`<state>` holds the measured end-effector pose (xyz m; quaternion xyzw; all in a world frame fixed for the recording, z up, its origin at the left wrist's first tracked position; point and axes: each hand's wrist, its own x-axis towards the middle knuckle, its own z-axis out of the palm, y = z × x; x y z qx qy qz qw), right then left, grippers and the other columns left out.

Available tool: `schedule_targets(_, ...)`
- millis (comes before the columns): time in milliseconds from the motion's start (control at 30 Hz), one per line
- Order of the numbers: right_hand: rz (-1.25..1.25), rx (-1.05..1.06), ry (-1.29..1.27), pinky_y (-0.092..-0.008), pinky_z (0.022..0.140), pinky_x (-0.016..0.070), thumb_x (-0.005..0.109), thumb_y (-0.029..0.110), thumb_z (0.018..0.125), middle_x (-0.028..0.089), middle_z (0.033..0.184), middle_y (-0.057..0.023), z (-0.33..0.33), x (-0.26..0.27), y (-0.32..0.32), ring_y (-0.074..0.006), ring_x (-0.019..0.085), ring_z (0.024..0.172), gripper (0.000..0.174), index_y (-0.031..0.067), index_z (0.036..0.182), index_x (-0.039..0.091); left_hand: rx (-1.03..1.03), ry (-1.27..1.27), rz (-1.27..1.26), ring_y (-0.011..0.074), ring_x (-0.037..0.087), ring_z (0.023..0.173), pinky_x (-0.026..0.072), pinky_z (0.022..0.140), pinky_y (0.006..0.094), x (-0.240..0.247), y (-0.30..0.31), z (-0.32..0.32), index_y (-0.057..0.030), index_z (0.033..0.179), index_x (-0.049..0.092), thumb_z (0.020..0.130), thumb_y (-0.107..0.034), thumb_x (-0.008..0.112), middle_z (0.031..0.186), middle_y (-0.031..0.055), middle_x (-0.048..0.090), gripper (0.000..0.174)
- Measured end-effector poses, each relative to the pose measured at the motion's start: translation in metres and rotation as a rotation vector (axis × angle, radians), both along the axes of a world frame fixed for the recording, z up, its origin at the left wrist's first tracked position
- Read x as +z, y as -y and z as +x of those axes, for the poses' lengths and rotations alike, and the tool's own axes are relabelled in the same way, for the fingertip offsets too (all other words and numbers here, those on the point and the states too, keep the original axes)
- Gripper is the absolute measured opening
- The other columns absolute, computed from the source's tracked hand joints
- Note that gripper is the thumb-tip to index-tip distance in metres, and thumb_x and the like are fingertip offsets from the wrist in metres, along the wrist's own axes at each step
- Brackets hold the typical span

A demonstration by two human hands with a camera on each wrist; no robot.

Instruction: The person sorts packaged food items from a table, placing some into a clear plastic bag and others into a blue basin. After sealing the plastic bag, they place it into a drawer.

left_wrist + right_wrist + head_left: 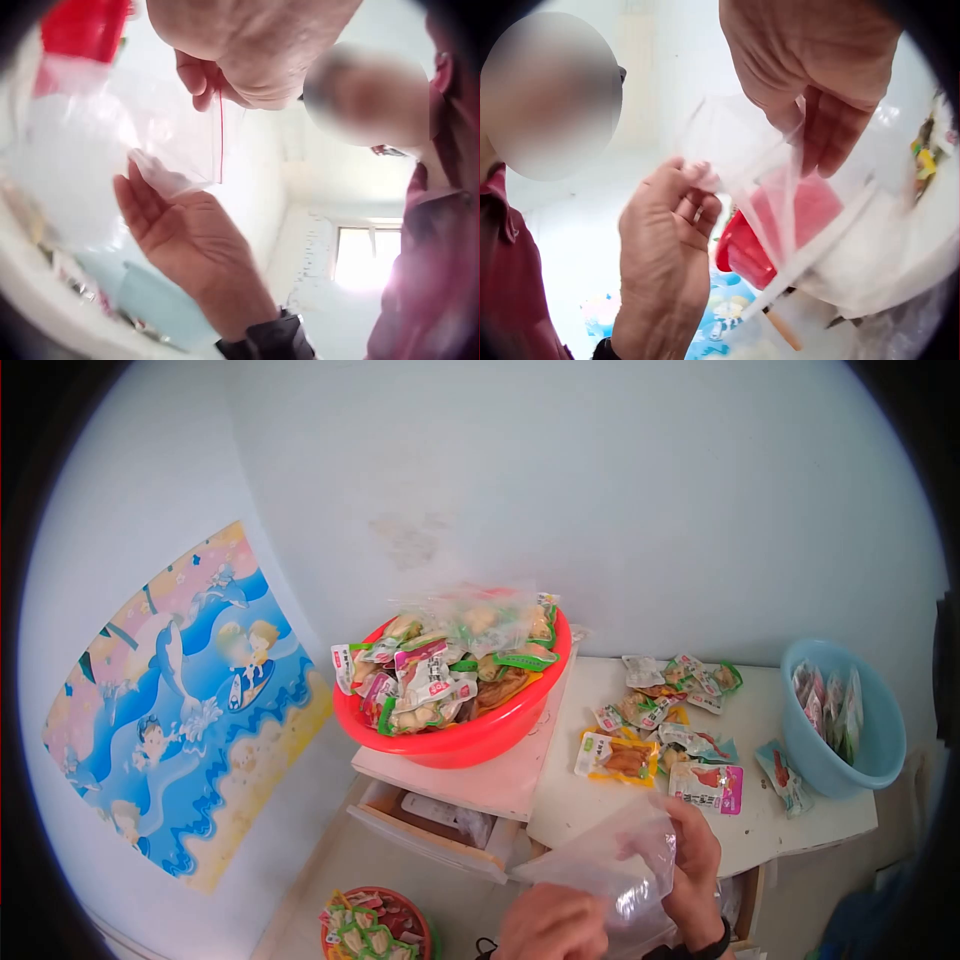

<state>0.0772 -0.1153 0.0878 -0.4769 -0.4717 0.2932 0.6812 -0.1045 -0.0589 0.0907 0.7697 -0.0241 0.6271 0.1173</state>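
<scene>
A clear plastic zip bag [622, 865] hangs between both hands, over the table's front edge. My left hand [556, 922] pinches one side of its top, near the red zip line [221, 142] seen in the left wrist view. The right hand [692, 872], with a black band at its wrist, pinches the opposite side between thumb and fingers. In the right wrist view, the left hand [667, 251] has its fingertips on the bag's edge. No contents show inside the see-through bag. Just beyond the right hand lie a white-and-purple snack packet [706, 787] and a yellow-edged packet [617, 756].
A red basin [470, 745] heaped with snack packets stands at the left on the table [560, 810]. At right, a light-blue basin [880, 745] holds filled clear bags; another packet [783, 778] lies beside it. Below are an open drawer [430, 838] and a red basket [428, 930] of packets.
</scene>
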Motion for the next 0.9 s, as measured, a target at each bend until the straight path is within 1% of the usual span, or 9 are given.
schedule_targets(100,0.177,0.017,0.014,-0.0315,0.080,0.0591,0.067,0.001,0.095,0.074,0.097,-0.0131,-0.017,0.017,-0.020,-0.0207,0.074,0.090,0.046,-0.0039,0.137,0.051,0.114,0.139,0.160,0.0274,0.067,0.069,0.0544,0.061,0.0377,0.021,0.013,0.021,0.0007,0.125,0.063,0.097,-0.007,0.065,0.112,0.0218,0.067,0.029)
schedule_targets(133,0.224,0.001,0.030,-0.0315,0.080,0.0591,0.068,0.002,0.095,0.074,0.096,-0.0127,-0.017,0.013,-0.027,-0.0200,0.073,0.090,0.045,-0.0039,0.137,0.052,0.083,0.045,0.150,0.0279,0.069,0.075,0.0570,0.068,0.0393,0.017,0.005,0.025,-0.0034,0.125,0.065,0.095,-0.015,0.071,0.113,0.0208,0.068,0.033)
schedule_targets(233,-0.023,-0.030,-0.213,-0.0314,0.083,0.0571,0.064,-0.002,0.096,0.073,0.104,-0.0123,0.008,-0.002,-0.031,-0.0181,0.072,0.091,0.044,-0.0045,0.139,0.055,0.230,-0.147,-0.113,0.0232,0.072,0.080,0.0590,0.072,0.0340,0.016,-0.001,0.051,-0.0003,0.121,0.062,0.090,0.004,0.070,0.098,0.0172,0.071,0.032)
schedule_targets(267,-0.029,-0.144,-0.194,-0.0318,0.082,0.0571,0.066,-0.004,0.094,0.073,0.101,-0.0121,0.021,-0.027,-0.033,-0.0166,0.071,0.091,0.044,-0.0030,0.137,0.056,0.235,-0.198,-0.159,0.0235,0.071,0.078,0.0582,0.070,0.0337,0.009,-0.007,0.058,-0.0010,0.122,0.062,0.088,0.004,0.071,0.096,0.0166,0.070,0.035)
schedule_targets(367,-0.019,-0.494,0.481,-0.0335,0.074,0.0565,0.068,-0.006,0.089,0.072,0.093,-0.0104,0.059,-0.058,-0.018,-0.0176,0.071,0.080,0.048,0.0029,0.136,0.058,0.181,-0.368,-0.411,0.0233,0.068,0.073,0.0562,0.067,0.0326,-0.027,-0.008,0.073,-0.0027,0.124,0.063,0.085,0.003,0.072,0.091,0.0140,0.069,0.040)
schedule_targets(467,-0.392,-0.435,0.477,-0.0378,0.066,0.0532,0.069,-0.006,0.084,0.070,0.085,-0.0101,0.076,-0.070,0.012,-0.0240,0.070,0.073,0.055,0.0093,0.136,0.059,0.011,-0.511,-0.751,0.0210,0.067,0.072,0.0555,0.066,0.0312,-0.042,0.012,0.078,-0.0032,0.122,0.063,0.087,0.001,0.072,0.086,0.0100,0.067,0.037)
schedule_targets(667,-0.481,-0.442,0.484,-0.0408,0.064,0.0502,0.070,-0.001,0.085,0.070,0.081,-0.0104,0.083,-0.069,0.026,-0.0314,0.068,0.073,0.051,0.0111,0.133,0.060,0.014,-0.659,-0.744,0.0151,0.064,0.065,0.0522,0.060,0.0288,-0.058,0.023,0.075,-0.0027,0.122,0.063,0.088,0.000,0.073,0.079,0.0072,0.065,0.036)
schedule_targets(767,-0.504,-0.292,0.594,-0.0410,0.066,0.0504,0.072,0.005,0.086,0.069,0.083,-0.0110,0.087,-0.065,0.018,-0.0307,0.069,0.076,0.049,0.0107,0.132,0.060,-0.063,-0.693,-0.920,0.0098,0.058,0.063,0.0471,0.056,0.0265,-0.038,0.034,0.071,-0.0024,0.121,0.063,0.090,-0.002,0.073,0.074,0.0045,0.062,0.033)
schedule_targets(900,-0.504,-0.108,0.501,-0.0403,0.070,0.0514,0.075,0.012,0.085,0.070,0.087,-0.0113,0.096,-0.051,-0.001,-0.0290,0.069,0.081,0.048,0.0096,0.131,0.062,-0.046,-0.594,-0.854,0.0053,0.053,0.064,0.0433,0.056,0.0238,-0.017,0.039,0.072,-0.0017,0.120,0.064,0.091,-0.002,0.072,0.073,0.0024,0.061,0.030)
